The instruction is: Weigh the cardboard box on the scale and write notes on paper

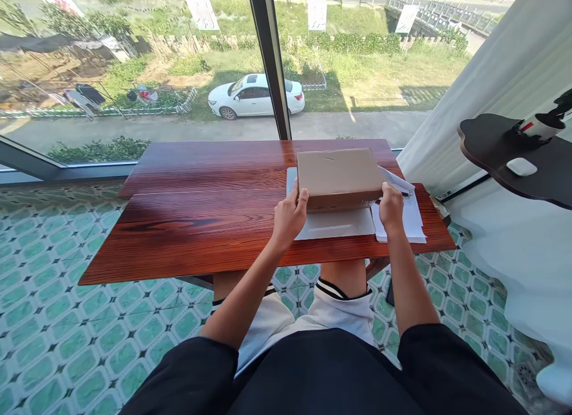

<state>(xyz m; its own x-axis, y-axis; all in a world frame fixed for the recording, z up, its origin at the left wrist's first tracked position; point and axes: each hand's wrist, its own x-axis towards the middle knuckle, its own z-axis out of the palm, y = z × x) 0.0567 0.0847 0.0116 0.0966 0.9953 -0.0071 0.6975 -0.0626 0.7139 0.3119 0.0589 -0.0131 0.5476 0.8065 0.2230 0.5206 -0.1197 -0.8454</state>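
Between my two hands is a closed brown cardboard box [339, 170], over the right half of a wooden table. My left hand [289, 215] grips its left side, thumb on the near corner. At the right side, my right hand [390, 205] closes on the box's near edge. Under the box lies a flat silver-grey panel, perhaps a closed laptop [335, 225]. White papers [411, 215] are spread at the right, partly behind my right hand, with a dark pen [406, 194] on them. Whether the box touches the panel I cannot tell.
The glossy red-brown table [201, 224] runs wide to the left. A dark wavy-edged stand [491, 146] at the right bears a white mouse [521, 166] and a cup [541, 127]. White curtains [482, 272] hang there. Beyond the window a white car [252, 99] is parked.
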